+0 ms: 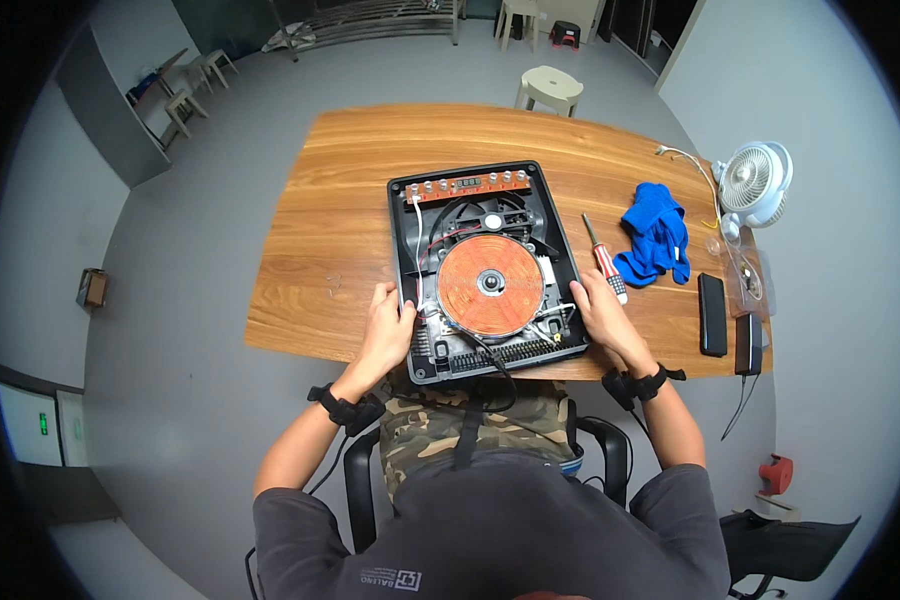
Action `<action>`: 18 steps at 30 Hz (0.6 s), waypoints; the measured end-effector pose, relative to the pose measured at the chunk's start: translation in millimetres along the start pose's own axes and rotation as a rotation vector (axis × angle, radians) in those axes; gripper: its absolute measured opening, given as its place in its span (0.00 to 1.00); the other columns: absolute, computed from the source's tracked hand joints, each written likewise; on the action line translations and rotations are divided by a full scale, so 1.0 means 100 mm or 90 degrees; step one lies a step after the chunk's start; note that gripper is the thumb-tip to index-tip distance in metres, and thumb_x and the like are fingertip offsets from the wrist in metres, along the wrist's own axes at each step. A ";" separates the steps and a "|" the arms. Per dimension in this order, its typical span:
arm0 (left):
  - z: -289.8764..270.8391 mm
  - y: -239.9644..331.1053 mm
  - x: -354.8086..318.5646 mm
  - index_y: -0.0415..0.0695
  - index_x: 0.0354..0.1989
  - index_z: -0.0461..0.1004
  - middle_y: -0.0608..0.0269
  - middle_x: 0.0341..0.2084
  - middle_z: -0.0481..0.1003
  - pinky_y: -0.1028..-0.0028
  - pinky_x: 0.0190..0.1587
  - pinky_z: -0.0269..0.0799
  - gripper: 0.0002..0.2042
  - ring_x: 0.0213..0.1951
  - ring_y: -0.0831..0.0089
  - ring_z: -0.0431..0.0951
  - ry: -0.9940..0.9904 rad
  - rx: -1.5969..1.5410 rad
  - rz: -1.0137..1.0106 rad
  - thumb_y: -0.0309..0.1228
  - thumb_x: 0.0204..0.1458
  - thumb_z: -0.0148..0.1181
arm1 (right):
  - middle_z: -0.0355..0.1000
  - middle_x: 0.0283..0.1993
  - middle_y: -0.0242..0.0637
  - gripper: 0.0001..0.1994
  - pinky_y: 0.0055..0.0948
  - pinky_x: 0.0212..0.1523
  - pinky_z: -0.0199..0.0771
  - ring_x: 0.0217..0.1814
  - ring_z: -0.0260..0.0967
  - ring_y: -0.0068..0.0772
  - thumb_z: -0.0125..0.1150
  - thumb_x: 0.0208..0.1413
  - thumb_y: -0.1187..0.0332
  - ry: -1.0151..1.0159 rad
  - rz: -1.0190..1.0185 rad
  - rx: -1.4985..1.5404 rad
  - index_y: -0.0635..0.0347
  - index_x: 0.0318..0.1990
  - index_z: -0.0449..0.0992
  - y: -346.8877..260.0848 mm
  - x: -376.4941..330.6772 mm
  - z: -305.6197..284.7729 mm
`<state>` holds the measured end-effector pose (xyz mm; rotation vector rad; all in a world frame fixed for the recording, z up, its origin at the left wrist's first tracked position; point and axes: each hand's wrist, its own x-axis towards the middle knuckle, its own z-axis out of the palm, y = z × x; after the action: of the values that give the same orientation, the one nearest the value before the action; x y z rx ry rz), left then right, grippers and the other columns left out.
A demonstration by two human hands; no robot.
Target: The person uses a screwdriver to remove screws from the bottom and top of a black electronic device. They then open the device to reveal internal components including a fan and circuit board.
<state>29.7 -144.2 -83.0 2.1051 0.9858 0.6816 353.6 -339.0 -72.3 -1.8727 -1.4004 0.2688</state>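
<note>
An opened induction cooker (403, 245) lies on the wooden table with its black housing reaching the near edge. Inside it sit a round copper coil (470, 270), a strip circuit board (440, 190) along the far side, and red and white wires. My left hand (385, 325) grips the housing's left side, thumb over the rim. On the opposite side, my right hand (602, 305) is closed round the rim too. A black power cord (492, 358) hangs from the near side toward my lap. Just right of the cooker rests a red-and-white screwdriver (605, 260).
A blue cloth (655, 235) lies at the right of the table (310, 220), with a small white fan (755, 180) beyond it. A black case (711, 315), a black adapter (748, 345) and a clear container (765, 275) stand near the right edge. Tiny pieces (335, 285) lie at left.
</note>
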 end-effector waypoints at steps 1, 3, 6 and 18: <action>0.01 -0.04 0.03 0.31 0.50 0.76 0.39 0.54 0.70 0.57 0.60 0.68 0.14 0.55 0.42 0.73 0.003 -0.003 0.010 0.28 0.62 0.53 | 0.69 0.40 0.56 0.13 0.50 0.49 0.68 0.46 0.69 0.60 0.53 0.69 0.67 0.028 -0.015 -0.001 0.73 0.38 0.73 0.00 0.00 0.04; 0.01 -0.10 0.16 0.30 0.49 0.76 0.38 0.55 0.70 0.56 0.61 0.68 0.14 0.56 0.41 0.72 -0.003 0.006 0.050 0.28 0.62 0.52 | 0.69 0.40 0.57 0.13 0.50 0.49 0.68 0.46 0.69 0.61 0.53 0.69 0.67 -0.003 0.024 -0.048 0.72 0.38 0.73 -0.02 0.07 0.04; -0.02 -0.10 0.33 0.30 0.49 0.75 0.37 0.54 0.70 0.55 0.61 0.67 0.14 0.56 0.40 0.72 -0.020 -0.003 0.035 0.28 0.62 0.51 | 0.69 0.42 0.59 0.13 0.52 0.50 0.67 0.47 0.67 0.63 0.52 0.69 0.67 0.004 0.042 -0.082 0.71 0.36 0.73 0.00 0.13 0.10; -0.08 -0.25 0.60 0.30 0.55 0.69 0.37 0.52 0.69 0.57 0.65 0.62 0.16 0.58 0.43 0.67 -0.116 0.032 0.035 0.28 0.65 0.45 | 0.65 0.44 0.64 0.12 0.56 0.51 0.64 0.48 0.63 0.67 0.49 0.69 0.68 0.029 0.005 -0.153 0.72 0.41 0.69 0.15 0.25 0.31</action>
<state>47.6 -81.0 -87.2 2.2011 0.8550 0.4861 355.7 -304.9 -97.0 -2.0647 -1.4465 0.0622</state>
